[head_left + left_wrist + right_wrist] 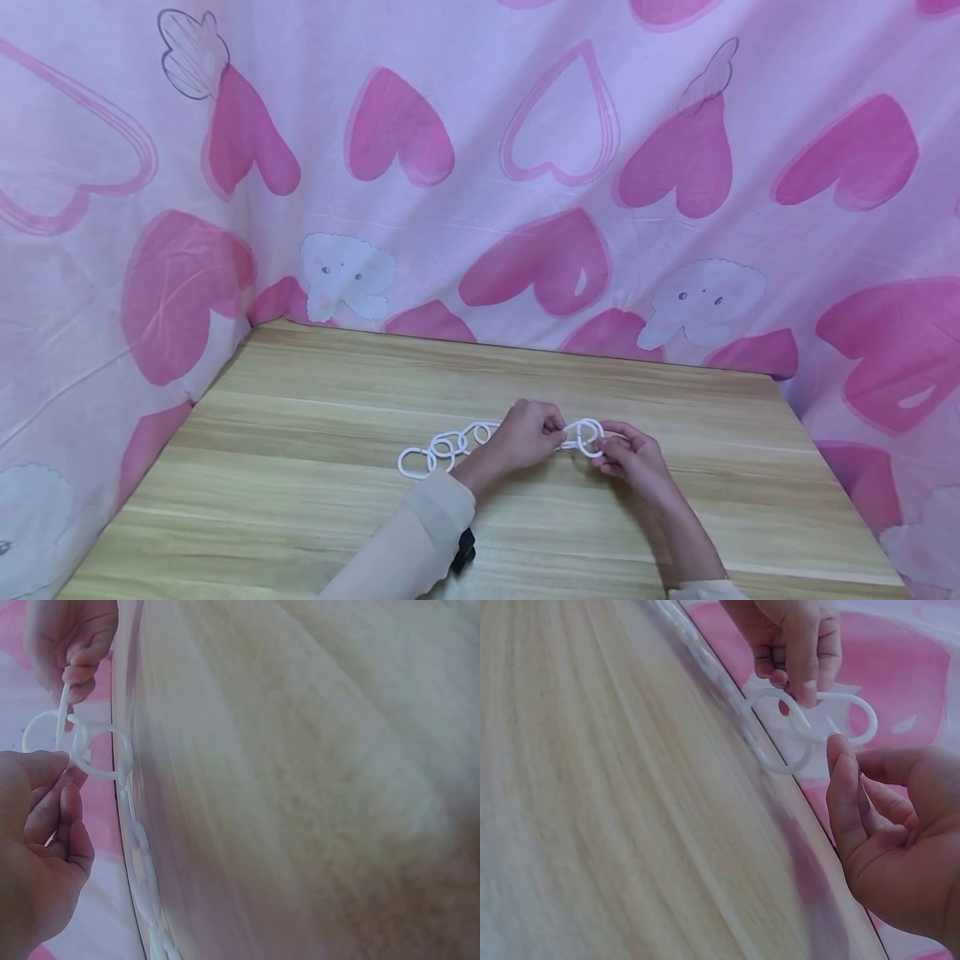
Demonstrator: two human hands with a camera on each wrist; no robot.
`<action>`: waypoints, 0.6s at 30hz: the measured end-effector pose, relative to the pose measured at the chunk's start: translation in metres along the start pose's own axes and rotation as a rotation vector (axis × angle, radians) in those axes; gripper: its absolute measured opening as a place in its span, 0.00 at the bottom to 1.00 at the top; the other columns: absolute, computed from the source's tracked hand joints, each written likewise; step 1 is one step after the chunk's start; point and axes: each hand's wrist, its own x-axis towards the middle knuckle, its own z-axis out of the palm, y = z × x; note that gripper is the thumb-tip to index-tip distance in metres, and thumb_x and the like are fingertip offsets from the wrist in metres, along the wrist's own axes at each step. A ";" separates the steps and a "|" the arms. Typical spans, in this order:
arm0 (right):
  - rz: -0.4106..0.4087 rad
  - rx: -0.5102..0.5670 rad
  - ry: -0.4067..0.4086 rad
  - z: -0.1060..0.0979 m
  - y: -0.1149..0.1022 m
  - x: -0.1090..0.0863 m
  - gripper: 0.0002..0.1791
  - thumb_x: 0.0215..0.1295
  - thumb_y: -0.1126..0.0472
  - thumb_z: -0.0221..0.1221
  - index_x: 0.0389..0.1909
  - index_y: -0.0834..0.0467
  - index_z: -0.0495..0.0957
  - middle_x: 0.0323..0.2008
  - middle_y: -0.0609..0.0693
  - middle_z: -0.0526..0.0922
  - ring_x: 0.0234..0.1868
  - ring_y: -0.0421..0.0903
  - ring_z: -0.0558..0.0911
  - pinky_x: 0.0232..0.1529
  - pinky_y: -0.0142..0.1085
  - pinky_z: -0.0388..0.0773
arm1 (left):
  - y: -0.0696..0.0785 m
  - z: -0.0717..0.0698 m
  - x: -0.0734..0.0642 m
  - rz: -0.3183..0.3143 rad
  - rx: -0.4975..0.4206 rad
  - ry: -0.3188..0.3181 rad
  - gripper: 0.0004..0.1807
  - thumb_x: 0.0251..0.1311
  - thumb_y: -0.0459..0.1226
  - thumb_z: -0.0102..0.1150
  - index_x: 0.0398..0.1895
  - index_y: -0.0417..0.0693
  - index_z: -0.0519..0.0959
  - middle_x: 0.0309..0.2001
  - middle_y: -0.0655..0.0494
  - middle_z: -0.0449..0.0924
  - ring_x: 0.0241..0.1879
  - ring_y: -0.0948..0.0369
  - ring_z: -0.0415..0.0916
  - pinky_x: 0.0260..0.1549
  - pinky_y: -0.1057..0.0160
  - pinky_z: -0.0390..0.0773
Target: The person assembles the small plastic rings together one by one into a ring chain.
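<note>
A chain of white plastic links (400, 463) lies across the wooden table, partly hidden behind the left forearm. My left hand (528, 435) pinches one white open-ended link (873, 720) at the chain's right end between thumb and forefinger. Facing it, my right hand (637, 460) pinches another white link (63, 712) by its edge, seen edge-on in the left wrist view. This link crosses the one in the left hand; whether they are hooked together I cannot tell. In the left wrist view, the rest of the chain (142, 859) trails away from the left hand's link.
The wooden table (300, 533) meets a pink curtain (450, 250) with heart and white animal prints at its back and sides. A small black object (464, 552) shows beside the left sleeve (405, 533).
</note>
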 end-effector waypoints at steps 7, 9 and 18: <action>-0.040 -0.049 0.036 -0.003 -0.003 0.001 0.19 0.70 0.71 0.55 0.59 0.75 0.68 0.25 0.41 0.85 0.26 0.34 0.80 0.31 0.25 0.80 | -0.003 -0.002 0.000 0.007 0.005 0.004 0.02 0.62 0.30 0.65 0.33 0.42 0.85 0.28 0.52 0.87 0.26 0.74 0.74 0.31 0.77 0.77; -0.052 -0.079 0.047 -0.004 -0.004 0.001 0.18 0.70 0.71 0.56 0.57 0.75 0.69 0.25 0.40 0.85 0.26 0.33 0.80 0.32 0.26 0.80 | -0.005 -0.001 -0.001 0.013 0.007 0.002 0.02 0.62 0.31 0.65 0.34 0.41 0.85 0.29 0.52 0.87 0.27 0.73 0.75 0.31 0.77 0.77; -0.082 -0.168 0.081 -0.014 -0.009 0.004 0.18 0.71 0.69 0.56 0.57 0.77 0.73 0.29 0.35 0.81 0.31 0.31 0.79 0.34 0.28 0.81 | -0.006 -0.010 -0.004 -0.002 0.013 0.008 0.03 0.63 0.31 0.64 0.35 0.42 0.86 0.31 0.52 0.88 0.30 0.72 0.77 0.34 0.76 0.78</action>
